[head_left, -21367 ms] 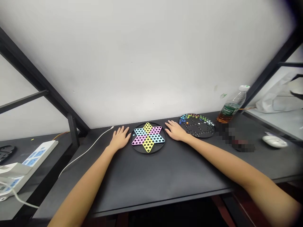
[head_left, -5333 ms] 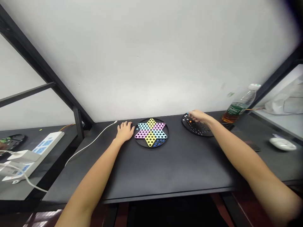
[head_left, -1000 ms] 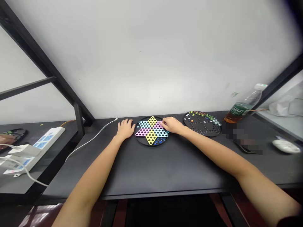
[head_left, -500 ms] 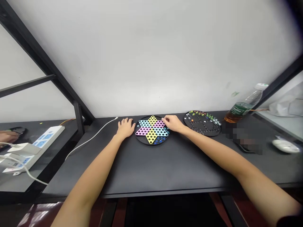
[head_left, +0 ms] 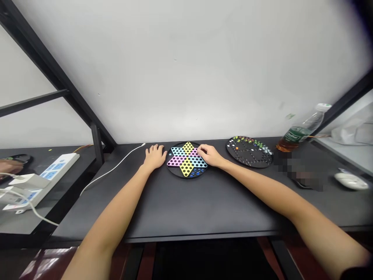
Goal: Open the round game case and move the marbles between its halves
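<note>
A round Chinese-checkers board (head_left: 186, 161) with a yellow, pink and blue star lies at the back of the black desk (head_left: 186, 210). Several blue marbles (head_left: 196, 172) sit along its front right rim. My left hand (head_left: 154, 155) rests flat and open on the desk, touching the board's left edge. My right hand (head_left: 210, 155) lies over the board's right side, fingers curled down onto the holes; what they hold, if anything, is too small to see. A second black round tray (head_left: 250, 151) with several coloured marbles along its far rim lies to the right.
A bottle of brown drink (head_left: 297, 133) stands behind the tray. A white mouse (head_left: 351, 181) lies at far right, a white cable (head_left: 113, 168) runs left of the board, and a power strip (head_left: 43, 179) sits on the left shelf. Another person's hand (head_left: 8, 166) shows at the left edge.
Five seconds ago my right hand was at the marble tray; it has come over to the star board. In the last second it shifted slightly along the board's right side. My left hand stayed put.
</note>
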{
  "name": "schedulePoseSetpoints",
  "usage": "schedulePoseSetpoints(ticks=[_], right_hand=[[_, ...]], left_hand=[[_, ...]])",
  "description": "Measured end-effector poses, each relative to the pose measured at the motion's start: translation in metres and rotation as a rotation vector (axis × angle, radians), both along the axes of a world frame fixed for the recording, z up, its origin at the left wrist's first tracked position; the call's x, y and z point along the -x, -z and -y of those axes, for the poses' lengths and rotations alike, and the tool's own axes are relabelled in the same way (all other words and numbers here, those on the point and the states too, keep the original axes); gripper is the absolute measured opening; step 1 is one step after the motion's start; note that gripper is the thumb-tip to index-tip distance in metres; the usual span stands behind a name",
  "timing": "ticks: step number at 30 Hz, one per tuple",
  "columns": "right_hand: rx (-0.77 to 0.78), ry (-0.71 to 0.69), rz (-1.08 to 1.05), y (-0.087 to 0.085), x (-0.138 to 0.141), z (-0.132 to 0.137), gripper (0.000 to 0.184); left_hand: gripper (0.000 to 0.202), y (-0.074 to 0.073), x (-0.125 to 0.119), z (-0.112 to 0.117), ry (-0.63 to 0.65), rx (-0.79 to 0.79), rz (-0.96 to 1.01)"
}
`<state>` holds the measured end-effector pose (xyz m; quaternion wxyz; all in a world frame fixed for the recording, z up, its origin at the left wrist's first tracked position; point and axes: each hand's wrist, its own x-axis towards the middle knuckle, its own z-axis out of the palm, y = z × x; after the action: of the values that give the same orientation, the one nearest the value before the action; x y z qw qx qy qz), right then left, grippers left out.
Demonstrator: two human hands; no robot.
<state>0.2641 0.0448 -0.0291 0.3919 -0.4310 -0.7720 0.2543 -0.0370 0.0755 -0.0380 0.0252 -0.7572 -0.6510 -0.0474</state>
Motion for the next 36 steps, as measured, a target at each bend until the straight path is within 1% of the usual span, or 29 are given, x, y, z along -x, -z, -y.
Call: schedulePoseSetpoints(ticks=[4, 7, 10, 13, 18, 23, 27, 31, 34, 36], right_hand=[[-0.001, 0.051, 0.039, 0.0, -0.005, 0.002, 0.021], [-0.078, 0.063, 0.138, -0.001, -0.013, 0.004, 0.021], [-0.172, 0.006, 0.238, -0.001, -0.023, 0.009, 0.021], [-0.246, -0.066, 0.284, 0.0, -0.032, 0.014, 0.02], [-0.365, -0.088, 0.305, 0.008, -0.038, 0.019, 0.021], [-0.341, -0.093, 0.389, 0.013, -0.043, 0.021, 0.022], [-0.342, -0.059, 0.384, 0.014, -0.046, 0.023, 0.023], [-0.347, -0.067, 0.379, 0.014, -0.042, 0.025, 0.023], [-0.324, -0.059, 0.42, 0.007, -0.046, 0.019, 0.021], [-0.283, 0.005, 0.482, -0.003, -0.061, 0.008, 0.02]], left_hand=[[0.052, -0.001, 0.0, 0.001, 0.003, 0.0, 0.003], [0.052, -0.001, 0.0, 0.001, 0.002, 0.005, 0.004], [0.052, -0.001, -0.001, 0.001, 0.001, 0.003, 0.007], [0.051, -0.002, -0.001, 0.001, 0.003, -0.003, 0.006], [0.051, -0.002, -0.001, 0.001, -0.001, 0.006, 0.004], [0.051, -0.001, 0.0, 0.001, -0.002, -0.003, -0.003], [0.052, -0.001, -0.001, 0.0, -0.003, 0.001, -0.005], [0.052, -0.001, -0.001, 0.0, -0.005, 0.004, -0.005], [0.052, -0.001, 0.0, 0.0, -0.005, 0.006, -0.003], [0.052, -0.001, 0.0, -0.001, -0.005, 0.005, -0.001]])
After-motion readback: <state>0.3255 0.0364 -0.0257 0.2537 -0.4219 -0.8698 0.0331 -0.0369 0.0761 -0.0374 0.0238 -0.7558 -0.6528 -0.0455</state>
